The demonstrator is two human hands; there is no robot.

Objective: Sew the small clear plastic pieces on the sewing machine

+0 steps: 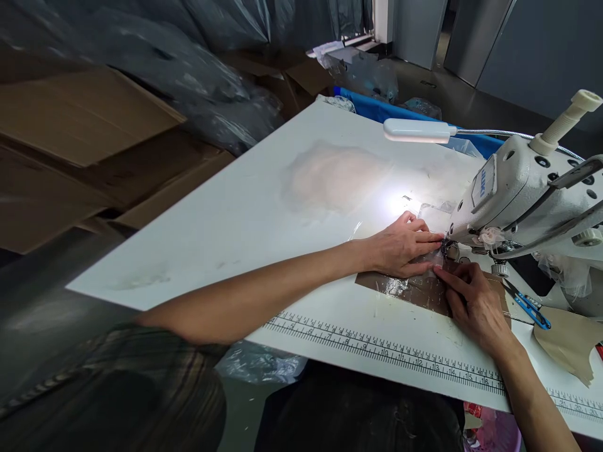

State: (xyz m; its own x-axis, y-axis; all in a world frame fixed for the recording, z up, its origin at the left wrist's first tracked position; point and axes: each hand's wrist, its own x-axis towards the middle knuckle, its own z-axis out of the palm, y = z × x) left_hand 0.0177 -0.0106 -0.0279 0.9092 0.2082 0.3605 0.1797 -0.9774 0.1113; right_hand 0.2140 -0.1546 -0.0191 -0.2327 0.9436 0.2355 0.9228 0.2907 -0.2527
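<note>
A white sewing machine [513, 182] stands at the right of the white table. My left hand [402, 245] lies nearly flat beside its needle area, fingers stretched over a small piece of sheer whitish material [434, 256]. Just right of it, my right hand [473, 301] has its thumb and index finger near the lower edge of that material; whether they pinch it is too small to tell. Under both hands is a brown taped sheet [405, 290]. The needle itself is hidden among the machine's parts and my fingertips.
Blue thread snips [532, 309] and a tan scrap [568, 342] lie right of my right hand. A printed ruler [391, 351] runs along the front edge. A white lamp [418, 130] hangs behind. Cardboard boxes [80, 113] stand beyond the table's left side.
</note>
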